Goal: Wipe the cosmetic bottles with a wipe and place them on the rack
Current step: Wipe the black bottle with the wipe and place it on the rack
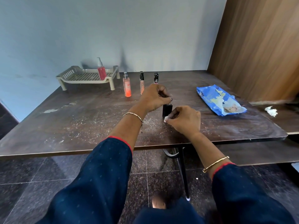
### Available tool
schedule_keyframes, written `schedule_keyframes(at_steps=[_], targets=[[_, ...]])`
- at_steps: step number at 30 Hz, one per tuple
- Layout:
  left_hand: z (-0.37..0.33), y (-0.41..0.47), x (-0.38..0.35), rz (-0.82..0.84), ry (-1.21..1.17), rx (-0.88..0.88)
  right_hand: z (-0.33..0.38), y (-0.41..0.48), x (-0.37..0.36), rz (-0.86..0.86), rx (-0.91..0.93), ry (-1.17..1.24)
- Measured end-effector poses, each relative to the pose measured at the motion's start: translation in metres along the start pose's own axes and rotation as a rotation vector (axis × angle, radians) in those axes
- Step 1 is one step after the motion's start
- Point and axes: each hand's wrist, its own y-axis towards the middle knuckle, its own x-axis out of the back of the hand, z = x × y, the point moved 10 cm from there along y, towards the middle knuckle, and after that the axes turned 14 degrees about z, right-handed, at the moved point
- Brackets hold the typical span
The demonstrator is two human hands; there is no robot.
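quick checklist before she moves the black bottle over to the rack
1. Left hand grip on the black bottle: ok, fingers closed on its top.
2. Wipe pinched in the right hand against the bottle's base: ok.
3. Bottle wiped all round: cannot tell.
4. Free space on the rack: ok, only the red pump bottle stands on it, at the right.
5. Path to the rack: not ok, the peach spray bottle and two slim tubes stand between.
6. Bottle upright on the table: ok.
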Motion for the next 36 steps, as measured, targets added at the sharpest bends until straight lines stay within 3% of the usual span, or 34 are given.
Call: schedule_keyframes(at_steps=[6, 15, 24, 36], targets=[[-0.003, -0.002, 0.000, -0.004, -0.018, -0.021, -0.012, 0.001, 0.022, -0.052, -0.085, -0.107], [-0.012, -0.013, -0.010, 0.178, -0.129, -0.042, -0.034, -0.006, 0.033, -0.094, 0.001, 0.252], [-0.007, -0.024, -0.004, 0.123, -0.116, -0.021, -0.016, -0.021, 0.021, -0.095, 0.110, 0.470], [0.022, -0.105, 0.059, -0.009, -0.373, -0.017, 0.029, -0.056, -0.016, -0.118, 0.229, 0.719]])
